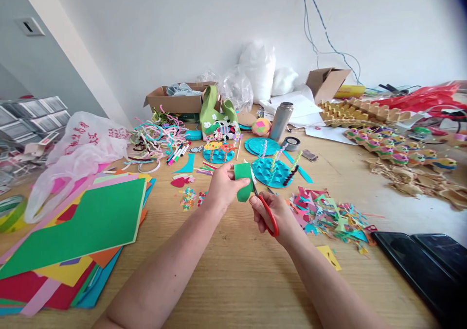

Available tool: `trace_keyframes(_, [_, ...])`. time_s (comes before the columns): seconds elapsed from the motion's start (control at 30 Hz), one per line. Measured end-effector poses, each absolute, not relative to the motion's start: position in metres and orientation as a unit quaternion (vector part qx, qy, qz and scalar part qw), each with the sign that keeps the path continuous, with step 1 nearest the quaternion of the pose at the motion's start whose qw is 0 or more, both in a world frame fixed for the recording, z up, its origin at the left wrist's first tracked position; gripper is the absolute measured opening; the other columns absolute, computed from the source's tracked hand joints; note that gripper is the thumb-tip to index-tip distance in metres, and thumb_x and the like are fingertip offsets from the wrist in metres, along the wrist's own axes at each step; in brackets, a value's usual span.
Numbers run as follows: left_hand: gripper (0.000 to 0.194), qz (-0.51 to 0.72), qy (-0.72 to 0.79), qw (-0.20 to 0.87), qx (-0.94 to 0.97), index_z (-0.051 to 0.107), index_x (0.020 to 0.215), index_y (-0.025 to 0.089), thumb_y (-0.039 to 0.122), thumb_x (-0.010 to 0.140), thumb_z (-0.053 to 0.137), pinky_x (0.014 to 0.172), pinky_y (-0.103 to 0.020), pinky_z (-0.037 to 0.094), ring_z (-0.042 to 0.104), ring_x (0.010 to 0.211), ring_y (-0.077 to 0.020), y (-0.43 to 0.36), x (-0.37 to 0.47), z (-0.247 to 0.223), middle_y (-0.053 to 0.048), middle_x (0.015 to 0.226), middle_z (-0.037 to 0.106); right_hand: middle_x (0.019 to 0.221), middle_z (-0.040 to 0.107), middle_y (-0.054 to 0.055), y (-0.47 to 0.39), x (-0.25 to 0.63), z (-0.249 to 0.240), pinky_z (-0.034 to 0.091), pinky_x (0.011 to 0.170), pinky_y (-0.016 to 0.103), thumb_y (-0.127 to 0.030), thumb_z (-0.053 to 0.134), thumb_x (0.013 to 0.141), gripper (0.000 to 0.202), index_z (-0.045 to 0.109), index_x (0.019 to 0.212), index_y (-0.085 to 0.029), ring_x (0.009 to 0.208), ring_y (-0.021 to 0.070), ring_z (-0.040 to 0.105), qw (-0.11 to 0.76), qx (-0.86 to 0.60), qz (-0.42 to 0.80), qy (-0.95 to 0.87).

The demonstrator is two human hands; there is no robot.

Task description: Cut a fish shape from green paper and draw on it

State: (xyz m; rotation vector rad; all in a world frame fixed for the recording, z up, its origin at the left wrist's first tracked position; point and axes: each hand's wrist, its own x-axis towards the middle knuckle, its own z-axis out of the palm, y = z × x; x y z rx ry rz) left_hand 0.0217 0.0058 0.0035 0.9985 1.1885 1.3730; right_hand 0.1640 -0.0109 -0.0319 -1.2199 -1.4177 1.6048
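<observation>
My left hand [224, 185] pinches a small piece of green paper [242, 173] above the middle of the table. Red-handled scissors [270, 217] are in my right hand [273, 215], fingers wrapped round the handles. Their blades point up and away, touching the right edge of the green paper. Just beyond the hands lies a blue scalloped base [272, 172] with twisted pipe cleaners standing on it. Colourful paper scraps [328, 215] are heaped to the right of my right hand.
Coloured sheets [87, 222] are stacked at the left. Behind are pipe cleaners [156, 137], markers [178, 153], a metal bottle [282, 121] and black tape [291, 143]. Dark phone-like devices [412, 266] lie at the right, below painted carton pieces [397, 147].
</observation>
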Motion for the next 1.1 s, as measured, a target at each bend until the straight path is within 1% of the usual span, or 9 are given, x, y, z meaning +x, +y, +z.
trace_keyframes(0.3, [0.031,0.557,0.493,0.513,0.429,0.060,0.086,0.014,0.008,0.057,0.072,0.057,-0.025,0.050,0.063,0.059,-0.0141,0.0074,0.0180,0.0038,-0.002,0.070,0.070,0.043,0.055,-0.006,-0.0098,0.1660,-0.0313,0.028,0.029,0.015,-0.046,0.069,0.071,0.038,0.044,0.063,-0.019,0.028,0.0074,0.048,0.321,-0.463,0.609,-0.558])
trace_keyframes(0.53, [0.034,0.557,0.492,0.521,0.420,0.060,0.086,0.014,0.010,0.056,0.074,0.059,-0.025,0.050,0.063,0.058,-0.0144,0.0080,0.0165,0.0048,-0.002,0.069,0.070,0.041,0.054,-0.006,-0.0100,0.1657,-0.0299,0.027,0.029,0.015,-0.046,0.070,0.070,0.039,0.042,0.062,-0.020,0.027,0.0068,0.046,0.323,-0.470,0.608,-0.553])
trace_keyframes(0.73, [0.036,0.556,0.494,0.524,0.415,0.059,0.088,0.014,0.011,0.055,0.075,0.056,-0.025,0.050,0.064,0.058,-0.0158,0.0083,0.0169,0.0045,-0.003,0.069,0.070,0.041,0.054,-0.006,-0.0092,0.1656,-0.0289,0.027,0.029,0.016,-0.049,0.070,0.068,0.041,0.042,0.061,-0.020,0.027,0.0075,0.046,0.312,-0.476,0.608,-0.552])
trace_keyframes(0.93, [0.035,0.548,0.500,0.516,0.428,0.060,0.088,0.014,0.011,0.056,0.076,0.055,-0.026,0.050,0.064,0.058,-0.0165,0.0074,0.0167,0.0048,-0.004,0.070,0.071,0.043,0.055,-0.005,-0.0103,0.1657,-0.0278,0.029,0.030,0.018,-0.055,0.066,0.071,0.043,0.042,0.062,-0.020,0.029,0.0085,0.048,0.308,-0.474,0.602,-0.564])
trace_keyframes(1.1, [0.036,0.547,0.502,0.515,0.428,0.060,0.088,0.014,0.010,0.056,0.077,0.055,-0.025,0.049,0.064,0.059,-0.0163,0.0073,0.0165,0.0049,-0.003,0.070,0.070,0.042,0.054,-0.006,-0.0105,0.1654,-0.0284,0.028,0.030,0.018,-0.053,0.067,0.071,0.042,0.041,0.062,-0.021,0.028,0.0085,0.047,0.309,-0.478,0.596,-0.566])
